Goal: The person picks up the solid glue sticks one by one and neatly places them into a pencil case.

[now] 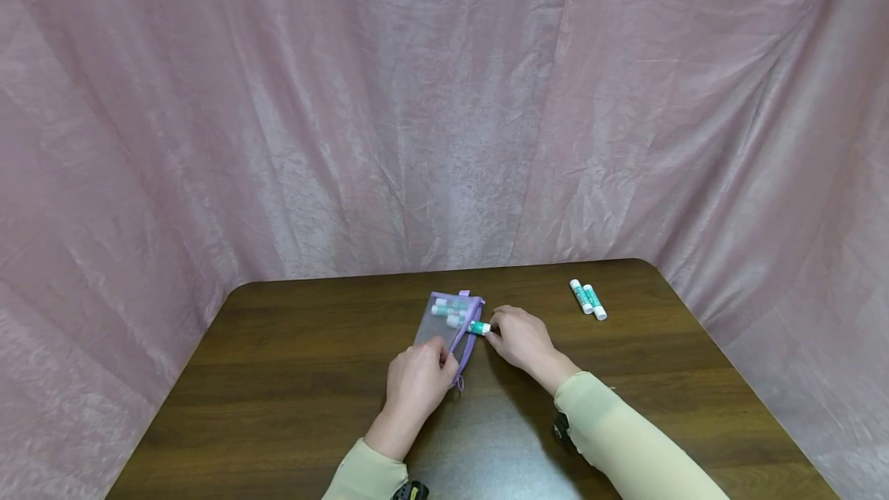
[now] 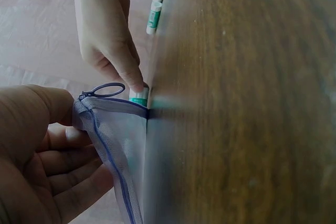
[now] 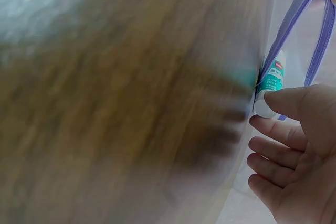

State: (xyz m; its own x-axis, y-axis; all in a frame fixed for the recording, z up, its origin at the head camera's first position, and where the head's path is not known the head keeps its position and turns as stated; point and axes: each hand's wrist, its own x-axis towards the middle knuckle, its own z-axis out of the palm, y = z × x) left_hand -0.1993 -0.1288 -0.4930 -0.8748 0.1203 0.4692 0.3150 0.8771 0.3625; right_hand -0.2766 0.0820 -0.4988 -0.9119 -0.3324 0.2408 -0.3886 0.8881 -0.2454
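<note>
A see-through mesh zipper pouch (image 1: 428, 324) with purple trim lies on the table, its mouth facing right. My left hand (image 1: 420, 378) pinches the pouch near its zipper-pull end and holds the mouth apart. Glue sticks (image 1: 450, 307) in white and green show through the mesh. Another glue stick (image 3: 273, 80) is partway through the mouth, its outer end pinched between thumb and index finger of my right hand (image 1: 522, 339). The other fingers (image 3: 273, 153) of that hand are loosely bent beside the table.
Two more glue sticks (image 1: 587, 299) lie side by side at the back right of the brown wooden table (image 1: 292, 376). A pink curtain (image 1: 417, 114) hangs behind the table and at its sides.
</note>
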